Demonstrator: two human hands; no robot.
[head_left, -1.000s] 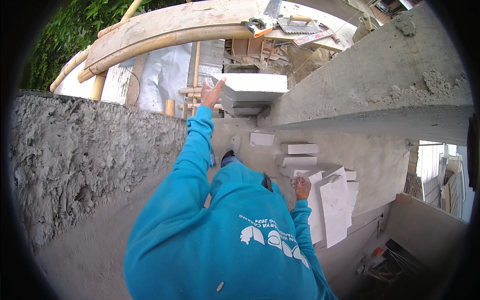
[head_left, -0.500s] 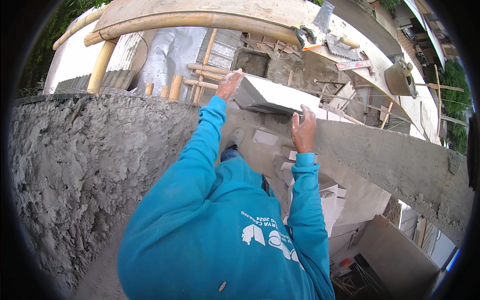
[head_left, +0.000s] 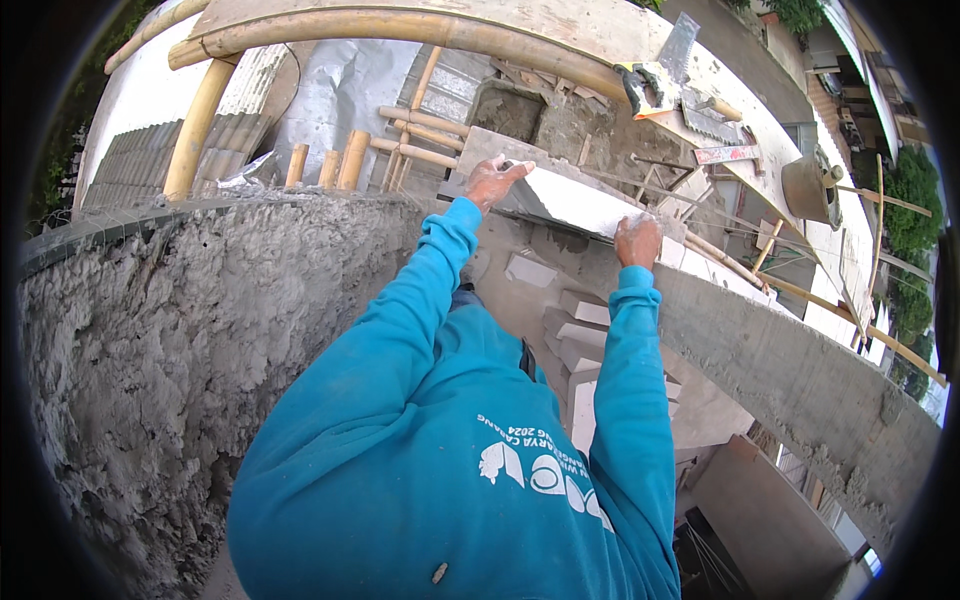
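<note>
white block (head_left: 572, 203) | left hand (head_left: 492, 183), right hand (head_left: 638, 241): grip holding it | grey bucket (head_left: 805, 190): contents unclear

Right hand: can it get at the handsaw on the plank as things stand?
Probably not without leaning: the right hand is at the white block, and the handsaw lies on the plank beyond it, across open space. Nothing seems to cover the saw, though.

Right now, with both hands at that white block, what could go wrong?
The white block might slip or tip, perhaps dropping toward the stacked blocks below. The left hand and right hand are at its edges, so either could get pinched if it shifts. The saw lies on the plank beyond; a knock might send it off.
</note>
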